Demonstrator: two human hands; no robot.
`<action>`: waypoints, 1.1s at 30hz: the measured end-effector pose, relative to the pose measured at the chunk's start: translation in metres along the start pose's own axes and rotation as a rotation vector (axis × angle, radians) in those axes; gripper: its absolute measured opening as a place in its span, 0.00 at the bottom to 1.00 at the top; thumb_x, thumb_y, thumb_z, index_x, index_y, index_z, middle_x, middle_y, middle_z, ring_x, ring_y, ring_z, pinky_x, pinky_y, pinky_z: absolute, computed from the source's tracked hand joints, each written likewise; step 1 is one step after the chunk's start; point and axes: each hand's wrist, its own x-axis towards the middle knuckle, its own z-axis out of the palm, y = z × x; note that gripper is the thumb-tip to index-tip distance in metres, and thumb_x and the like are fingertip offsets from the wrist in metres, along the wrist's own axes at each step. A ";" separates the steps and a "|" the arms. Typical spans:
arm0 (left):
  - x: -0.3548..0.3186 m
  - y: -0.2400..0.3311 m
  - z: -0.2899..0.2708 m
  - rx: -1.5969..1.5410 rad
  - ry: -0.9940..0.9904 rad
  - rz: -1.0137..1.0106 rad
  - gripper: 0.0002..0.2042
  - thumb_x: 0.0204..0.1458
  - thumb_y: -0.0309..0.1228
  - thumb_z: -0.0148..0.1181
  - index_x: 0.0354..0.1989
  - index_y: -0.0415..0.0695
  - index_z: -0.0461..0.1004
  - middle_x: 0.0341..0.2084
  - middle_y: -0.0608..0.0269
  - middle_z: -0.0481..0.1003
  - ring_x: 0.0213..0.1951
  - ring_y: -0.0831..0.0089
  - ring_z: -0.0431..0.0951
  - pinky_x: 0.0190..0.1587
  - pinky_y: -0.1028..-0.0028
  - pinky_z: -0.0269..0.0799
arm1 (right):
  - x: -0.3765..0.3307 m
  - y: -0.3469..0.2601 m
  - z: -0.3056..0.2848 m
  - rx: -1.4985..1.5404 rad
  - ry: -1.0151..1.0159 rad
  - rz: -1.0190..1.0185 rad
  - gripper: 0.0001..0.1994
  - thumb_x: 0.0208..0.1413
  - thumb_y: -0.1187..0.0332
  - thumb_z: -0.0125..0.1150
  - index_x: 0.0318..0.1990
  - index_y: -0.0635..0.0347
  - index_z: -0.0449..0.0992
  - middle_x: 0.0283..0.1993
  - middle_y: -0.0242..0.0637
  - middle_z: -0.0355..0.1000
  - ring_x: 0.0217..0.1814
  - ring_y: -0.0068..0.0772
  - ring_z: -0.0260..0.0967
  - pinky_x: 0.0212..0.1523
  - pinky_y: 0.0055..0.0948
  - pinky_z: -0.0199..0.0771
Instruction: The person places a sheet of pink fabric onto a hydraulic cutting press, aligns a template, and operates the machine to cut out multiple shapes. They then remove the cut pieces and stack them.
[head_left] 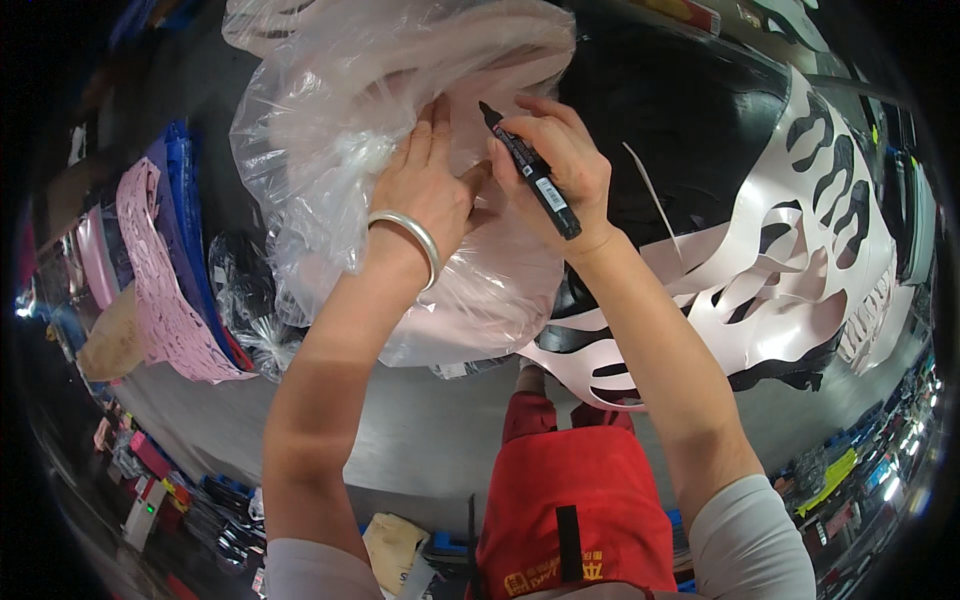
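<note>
One black marker sits just above the centre of the frame, its long axis slanting from upper left to lower right, narrow end toward upper left. The right hand has its fingers closed around it. The left hand, with one silver bangle at its wrist, lies on one clear plastic bag of pale pink material at upper centre; its fingers reach upward, nearly straight, thumb apart, gripping nothing visible. One red apron shows at lower centre.

A black surface carries plastic and pink sheeting.
</note>
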 end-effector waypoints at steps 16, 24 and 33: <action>0.000 0.004 -0.006 0.015 -0.066 -0.035 0.24 0.39 0.43 0.67 0.46 0.44 0.77 0.63 0.39 0.53 0.63 0.49 0.55 0.64 0.62 0.53 | -0.008 0.010 0.004 -0.086 -0.108 -0.047 0.12 0.37 0.79 0.66 0.33 0.61 0.76 0.30 0.39 0.74 0.44 0.44 0.72 0.43 0.32 0.74; -0.001 0.004 -0.002 0.036 -0.031 -0.043 0.24 0.41 0.45 0.66 0.50 0.56 0.75 0.63 0.41 0.53 0.62 0.51 0.57 0.64 0.64 0.55 | -0.007 0.011 -0.001 -0.155 -0.059 -0.015 0.11 0.35 0.79 0.66 0.31 0.61 0.76 0.30 0.40 0.74 0.44 0.44 0.73 0.43 0.32 0.74; -0.001 0.003 -0.004 0.047 -0.109 -0.030 0.27 0.40 0.45 0.66 0.52 0.54 0.73 0.63 0.40 0.53 0.62 0.49 0.57 0.63 0.62 0.55 | -0.008 0.014 0.006 -0.192 -0.017 -0.038 0.12 0.36 0.80 0.66 0.33 0.61 0.75 0.31 0.40 0.74 0.44 0.44 0.73 0.42 0.32 0.75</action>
